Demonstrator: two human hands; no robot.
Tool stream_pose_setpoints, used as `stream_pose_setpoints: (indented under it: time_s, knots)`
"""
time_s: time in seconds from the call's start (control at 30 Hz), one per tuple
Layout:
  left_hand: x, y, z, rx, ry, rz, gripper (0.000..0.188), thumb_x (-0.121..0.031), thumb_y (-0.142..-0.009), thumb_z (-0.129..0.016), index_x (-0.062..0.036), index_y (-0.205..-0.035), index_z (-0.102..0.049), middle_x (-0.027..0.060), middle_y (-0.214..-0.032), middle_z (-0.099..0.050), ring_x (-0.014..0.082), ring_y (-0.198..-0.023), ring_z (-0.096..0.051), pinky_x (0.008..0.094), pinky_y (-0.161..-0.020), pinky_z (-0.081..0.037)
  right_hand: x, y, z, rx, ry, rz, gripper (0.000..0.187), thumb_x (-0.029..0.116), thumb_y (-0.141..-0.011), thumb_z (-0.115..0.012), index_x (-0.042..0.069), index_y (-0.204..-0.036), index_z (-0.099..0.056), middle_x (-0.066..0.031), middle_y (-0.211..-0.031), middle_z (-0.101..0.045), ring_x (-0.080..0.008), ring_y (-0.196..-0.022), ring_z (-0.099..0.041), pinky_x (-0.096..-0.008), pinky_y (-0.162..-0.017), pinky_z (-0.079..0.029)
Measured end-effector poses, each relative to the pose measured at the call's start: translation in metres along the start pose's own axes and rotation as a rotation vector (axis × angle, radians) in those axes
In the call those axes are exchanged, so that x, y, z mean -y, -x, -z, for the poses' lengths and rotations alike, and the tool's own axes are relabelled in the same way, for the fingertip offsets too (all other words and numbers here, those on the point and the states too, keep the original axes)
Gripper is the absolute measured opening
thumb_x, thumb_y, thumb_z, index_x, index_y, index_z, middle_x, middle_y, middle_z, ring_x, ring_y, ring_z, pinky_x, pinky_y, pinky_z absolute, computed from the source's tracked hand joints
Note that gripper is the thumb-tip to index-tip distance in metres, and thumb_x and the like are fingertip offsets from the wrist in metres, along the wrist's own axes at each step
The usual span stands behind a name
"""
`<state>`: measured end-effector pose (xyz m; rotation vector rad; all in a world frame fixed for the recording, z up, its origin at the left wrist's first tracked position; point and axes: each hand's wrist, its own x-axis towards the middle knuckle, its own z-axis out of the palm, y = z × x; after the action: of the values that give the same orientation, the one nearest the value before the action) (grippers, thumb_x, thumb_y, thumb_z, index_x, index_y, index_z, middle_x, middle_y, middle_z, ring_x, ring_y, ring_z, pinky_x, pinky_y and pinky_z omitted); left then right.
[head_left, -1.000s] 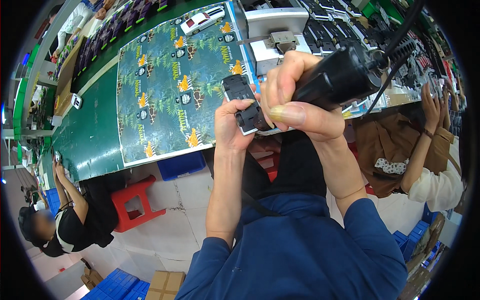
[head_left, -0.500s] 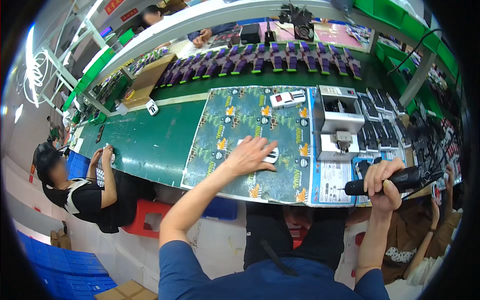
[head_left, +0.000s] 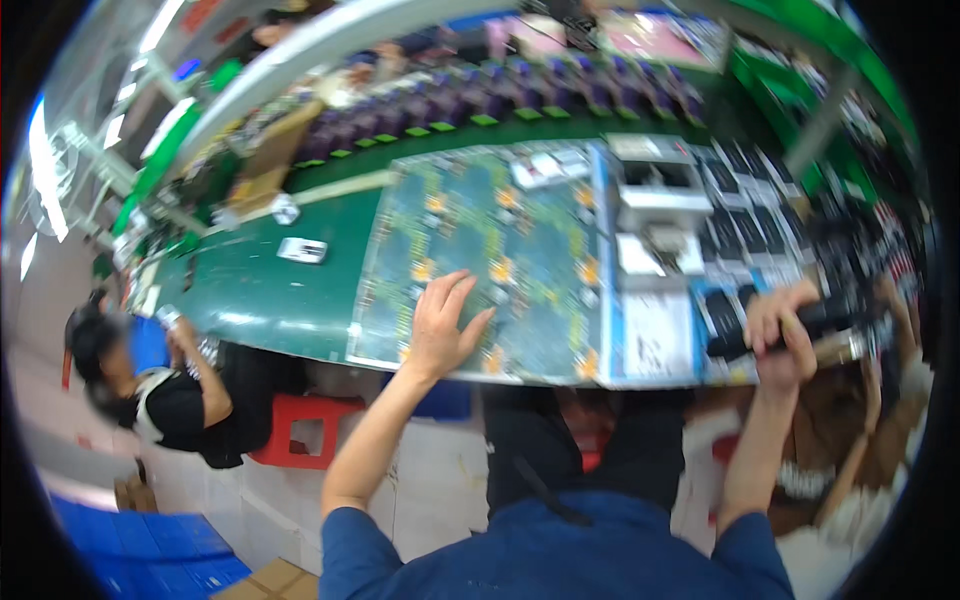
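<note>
My left hand (head_left: 442,325) hovers over or rests on the near left part of the patterned mat (head_left: 545,300), fingers apart and nothing in them. A black electric screwdriver (head_left: 835,312) is in my right hand (head_left: 783,330), its fingers wrapped around the body at the near right edge of the bench. On the green tabletop, left of the mat, lies a small white toy car body (head_left: 302,250) with dark markings. A white toy car (head_left: 550,168) stands at the mat's far edge. Motion blurs the picture.
A metal-cased device (head_left: 660,190) stands right of the mat, beside rows of black-and-white parts (head_left: 745,230). A row of purple pieces (head_left: 480,95) with green ends lines the back. One person (head_left: 160,390) sits at the left; another works at the far right.
My left hand has moved left off the white car body, which now lies on the green tabletop. The screwdriver stays in my right hand. The whole view has shifted and blurred.
</note>
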<state>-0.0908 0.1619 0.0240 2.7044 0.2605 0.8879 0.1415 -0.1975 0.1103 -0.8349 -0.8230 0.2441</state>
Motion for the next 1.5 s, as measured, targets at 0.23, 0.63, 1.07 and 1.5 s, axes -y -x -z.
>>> stream_pose_setpoints:
  time_s: [0.23,0.63,1.07,1.5]
  knots:
    - [-0.195,-0.045,-0.132,-0.065,0.399,0.087,0.030,-0.022,-0.083,-0.077,-0.0002,-0.100,-0.067,0.0144,-0.086,-0.066,0.0306,-0.080,-0.064,0.0392,-0.070,-0.050,0.038,-0.005,0.018,-0.006,0.072,0.033,0.018,0.018,-0.091,-0.062,0.004,-0.094,-0.050,-0.0036,-0.066,-0.047,-0.0118,-0.052,-0.046,-0.0277,-0.053,-0.042]
    - [-0.276,-0.081,-0.176,0.168,0.270,0.399,0.067,-0.040,-0.065,-0.086,-0.0005,-0.112,-0.059,0.0158,-0.105,-0.060,0.0364,-0.102,-0.061,0.0481,-0.080,-0.051,0.048,-0.014,0.016,-0.060,-0.058,0.049,0.012,0.011,-0.093,-0.057,0.007,-0.097,-0.046,-0.0043,-0.068,-0.047,-0.0130,-0.052,-0.046,-0.0285,-0.054,-0.043]
    - [-0.208,-0.018,-0.097,0.200,1.594,0.708,0.051,-0.007,-0.079,-0.081,-0.0006,-0.124,-0.058,0.0058,-0.109,-0.067,0.0133,-0.096,-0.064,0.0327,-0.088,-0.054,0.027,-0.055,-0.043,-0.095,-0.208,-0.117,0.014,0.016,-0.094,-0.060,0.009,-0.091,-0.048,-0.0025,-0.065,-0.049,-0.0131,-0.051,-0.049,-0.0285,-0.056,-0.044]
    - [-0.134,-0.040,-0.069,-0.053,1.519,0.774,0.024,-0.001,-0.090,-0.064,-0.0009,-0.113,-0.058,0.0085,-0.092,-0.070,0.0152,-0.073,-0.069,0.0306,-0.067,-0.059,-0.042,-0.076,-0.105,-0.213,-0.198,-0.199,0.014,0.011,-0.087,-0.070,0.004,-0.087,-0.058,-0.0049,-0.062,-0.056,-0.0152,-0.050,-0.055,-0.0308,-0.055,-0.047]
